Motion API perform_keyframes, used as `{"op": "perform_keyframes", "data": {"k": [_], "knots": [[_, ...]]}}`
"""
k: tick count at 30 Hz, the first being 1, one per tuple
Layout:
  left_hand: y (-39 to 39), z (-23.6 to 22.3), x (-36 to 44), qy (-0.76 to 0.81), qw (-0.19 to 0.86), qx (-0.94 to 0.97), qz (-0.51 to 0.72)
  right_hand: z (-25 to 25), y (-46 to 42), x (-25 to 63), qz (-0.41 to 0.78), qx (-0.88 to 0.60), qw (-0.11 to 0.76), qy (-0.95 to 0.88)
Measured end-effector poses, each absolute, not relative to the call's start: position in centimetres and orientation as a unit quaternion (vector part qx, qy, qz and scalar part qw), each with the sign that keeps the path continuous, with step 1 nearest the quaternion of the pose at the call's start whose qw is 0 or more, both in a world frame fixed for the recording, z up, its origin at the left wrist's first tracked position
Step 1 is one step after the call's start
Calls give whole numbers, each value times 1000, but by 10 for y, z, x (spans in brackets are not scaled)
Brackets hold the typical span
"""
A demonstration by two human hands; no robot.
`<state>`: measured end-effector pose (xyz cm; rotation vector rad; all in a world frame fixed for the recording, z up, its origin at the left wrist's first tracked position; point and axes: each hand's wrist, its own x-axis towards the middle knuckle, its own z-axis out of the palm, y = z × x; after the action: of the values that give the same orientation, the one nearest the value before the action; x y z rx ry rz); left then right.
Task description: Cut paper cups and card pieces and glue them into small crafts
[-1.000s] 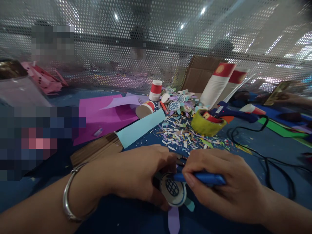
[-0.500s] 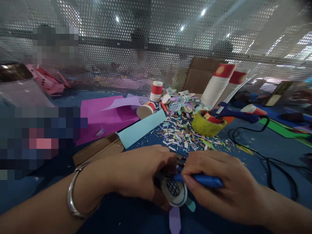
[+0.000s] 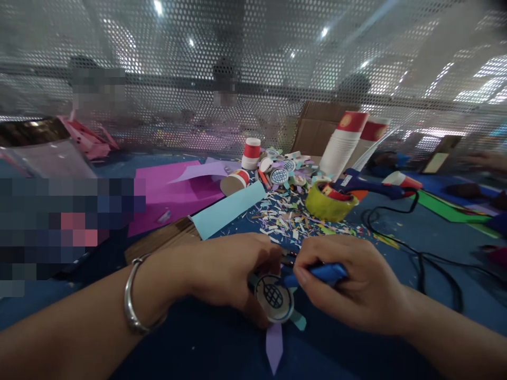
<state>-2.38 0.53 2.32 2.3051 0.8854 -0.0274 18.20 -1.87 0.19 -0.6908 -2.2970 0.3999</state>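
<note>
Toward bench's (image 3: 198, 353) near edge, left hand (image 3: 225, 269) grips disc (image 3: 274, 296), right hand (image 3: 356, 290) pinches marker (image 3: 329, 273); tip at inked face, marking apparently underway.

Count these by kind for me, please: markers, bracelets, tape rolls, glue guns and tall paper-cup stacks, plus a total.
Slim blue marker: 1
Silver metal bracelet: 1
Round yellow tape roll: 1
Dark blue plastic glue gun: 1
Tall red-and-white paper cup stacks: 2
Total: 6
</note>
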Motion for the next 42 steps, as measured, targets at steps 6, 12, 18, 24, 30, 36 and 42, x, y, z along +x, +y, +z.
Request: {"op": "perform_keyframes", "data": {"k": [6,12,18,24,30,36,42], "knots": [[-2,25,-25,365,333,870,5,0,-18,182,159,-266,342,-887],[-11,21,-29,387,352,851,44,0,-17,180,161,-278,333,-886],[-9,13,-33,370,365,852,62,3,-18,180,112,-269,332,-897],[-9,13,-35,379,376,843,56,6,-20,179,92,-260,341,-899],[-15,16,-37,395,357,844,61,9,-22,180,135,-267,350,-888],[-15,16,-36,384,342,855,67,9,-22,178,173,-260,328,-892],[-14,15,-37,373,327,865,70,8,-22,182,145,-280,310,-897]]}}
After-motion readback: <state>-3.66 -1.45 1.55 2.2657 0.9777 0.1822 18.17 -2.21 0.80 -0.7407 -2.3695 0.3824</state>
